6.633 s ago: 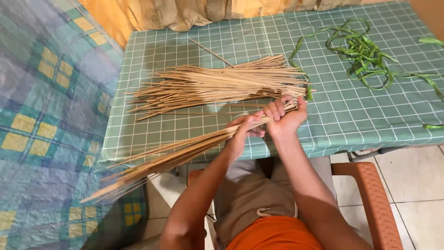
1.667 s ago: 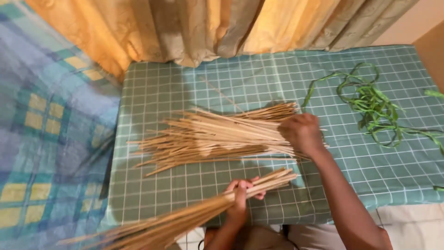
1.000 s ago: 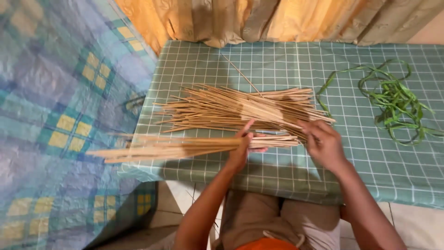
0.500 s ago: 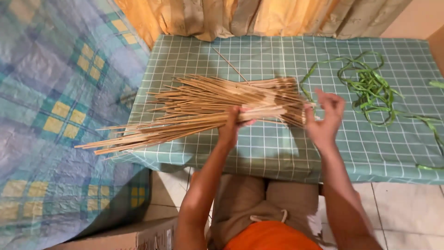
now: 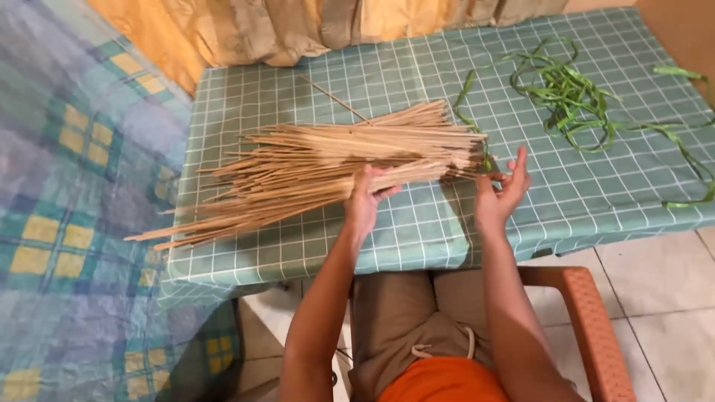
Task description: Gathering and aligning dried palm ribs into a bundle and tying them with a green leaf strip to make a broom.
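Your left hand [image 5: 365,201] is curled over the near edge of the pile of long, thin, pale-tan sticks [image 5: 328,160] lying across the middle of the frame on the green checked tablecloth [image 5: 417,246], thumb and fingers pinched on a few of them; your right hand [image 5: 500,192] hovers open, fingers spread, just beside the squared-off thick ends at the pile's right, holding nothing. These sticks look light, dry and stiff but springy, likely to snap if bent hard and to slide over one another; they fan loose toward the centre left, so the place to take hold is near the even right-hand ends. A tangle of soft, flat green strips [image 5: 573,89] lies limp at upper right, apart from the pile
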